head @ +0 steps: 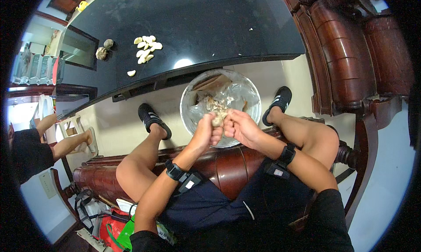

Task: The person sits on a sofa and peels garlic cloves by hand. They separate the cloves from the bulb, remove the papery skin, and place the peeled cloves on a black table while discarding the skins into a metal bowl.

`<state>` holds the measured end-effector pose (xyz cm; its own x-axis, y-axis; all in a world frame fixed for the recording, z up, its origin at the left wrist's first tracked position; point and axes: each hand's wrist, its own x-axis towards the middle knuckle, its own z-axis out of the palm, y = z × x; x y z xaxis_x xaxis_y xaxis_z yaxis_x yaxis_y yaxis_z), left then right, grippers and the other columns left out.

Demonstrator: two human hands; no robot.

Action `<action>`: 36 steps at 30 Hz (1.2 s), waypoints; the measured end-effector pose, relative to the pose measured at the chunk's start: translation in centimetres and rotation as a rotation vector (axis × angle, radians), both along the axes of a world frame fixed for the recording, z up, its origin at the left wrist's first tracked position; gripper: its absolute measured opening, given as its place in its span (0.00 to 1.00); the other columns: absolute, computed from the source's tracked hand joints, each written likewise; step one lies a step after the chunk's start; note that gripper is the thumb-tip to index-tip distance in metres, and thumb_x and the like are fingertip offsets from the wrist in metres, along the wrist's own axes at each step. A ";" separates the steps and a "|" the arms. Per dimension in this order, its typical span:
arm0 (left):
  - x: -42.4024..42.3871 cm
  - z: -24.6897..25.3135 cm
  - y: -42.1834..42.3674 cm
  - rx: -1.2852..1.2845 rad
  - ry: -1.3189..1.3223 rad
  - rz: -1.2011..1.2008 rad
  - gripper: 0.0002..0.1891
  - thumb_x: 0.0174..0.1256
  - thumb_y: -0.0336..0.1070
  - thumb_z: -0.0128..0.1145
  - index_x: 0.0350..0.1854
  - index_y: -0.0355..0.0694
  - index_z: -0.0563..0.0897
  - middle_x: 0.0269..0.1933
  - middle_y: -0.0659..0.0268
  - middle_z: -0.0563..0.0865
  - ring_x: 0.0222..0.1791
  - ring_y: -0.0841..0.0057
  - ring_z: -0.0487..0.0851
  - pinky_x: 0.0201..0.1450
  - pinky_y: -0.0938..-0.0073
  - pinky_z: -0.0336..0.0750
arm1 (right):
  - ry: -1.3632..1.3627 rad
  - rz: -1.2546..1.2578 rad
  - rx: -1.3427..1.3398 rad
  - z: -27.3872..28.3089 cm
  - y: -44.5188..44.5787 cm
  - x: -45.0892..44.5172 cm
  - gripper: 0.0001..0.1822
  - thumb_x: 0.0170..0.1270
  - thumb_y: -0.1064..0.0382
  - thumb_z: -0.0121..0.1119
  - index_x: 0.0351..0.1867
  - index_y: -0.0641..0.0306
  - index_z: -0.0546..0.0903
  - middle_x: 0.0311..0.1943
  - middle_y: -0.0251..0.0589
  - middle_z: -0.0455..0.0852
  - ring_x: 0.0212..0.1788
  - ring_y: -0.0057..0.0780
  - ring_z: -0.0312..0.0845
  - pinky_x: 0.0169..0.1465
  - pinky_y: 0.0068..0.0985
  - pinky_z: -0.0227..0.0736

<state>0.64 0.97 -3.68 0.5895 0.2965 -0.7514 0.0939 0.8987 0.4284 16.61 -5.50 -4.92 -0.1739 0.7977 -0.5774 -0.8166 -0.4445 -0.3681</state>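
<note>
Both my left hand (210, 130) and my right hand (239, 125) grip a garlic bulb (217, 120) between them, fingertips pressed on its two sides. The bulb is held above a round waste bin (183, 104) on the floor between my feet. Inside the bin lie garlic skins (215, 104), clear plastic and a brown piece that looks like paper or card. Peeled garlic cloves (143, 51) form a loose group on the dark table, with a single clove (131, 73) nearer its edge. Two round brownish items (101, 53), perhaps garlic bulbs, rest to their left.
The dark glossy table (204, 25) spans the area beyond the bin. I sit on a carved wooden bench (230, 166), with bags (113, 227) at the left. Another person's legs (70, 146) show at far left. A wooden seat (342, 54) stands at the right.
</note>
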 end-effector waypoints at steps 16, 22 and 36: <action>-0.6 -0.5 -0.1 0.856 0.092 -0.194 0.23 0.67 0.37 0.63 0.62 0.37 0.75 0.40 0.69 0.82 0.34 0.78 0.78 0.35 0.77 0.75 | -0.769 0.405 -0.062 -0.9 0.4 0.9 0.25 0.75 0.48 0.48 0.58 0.67 0.79 0.44 0.42 0.85 0.33 0.26 0.80 0.28 0.22 0.75; -0.6 -0.1 -0.4 1.331 0.226 -0.257 0.27 0.60 0.37 0.70 0.62 0.37 0.77 0.42 0.64 0.83 0.36 0.76 0.78 0.44 0.76 0.75 | -0.344 0.349 0.033 0.1 0.8 1.1 0.21 0.76 0.54 0.53 0.58 0.68 0.78 0.45 0.39 0.85 0.36 0.22 0.83 0.38 0.22 0.84; -2.5 1.0 1.2 1.058 0.234 -0.357 0.25 0.62 0.39 0.69 0.59 0.32 0.81 0.41 0.65 0.88 0.34 0.81 0.80 0.38 0.77 0.78 | -0.459 0.364 0.200 0.6 0.9 0.9 0.22 0.71 0.61 0.61 0.61 0.74 0.77 0.45 0.43 0.88 0.40 0.21 0.84 0.41 0.19 0.82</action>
<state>-1.91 2.22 -2.63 0.6454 0.6901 -0.3274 0.4493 0.0036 0.8934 17.51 -4.55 -4.31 -0.2244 0.8343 -0.5035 -0.3637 -0.5511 -0.7510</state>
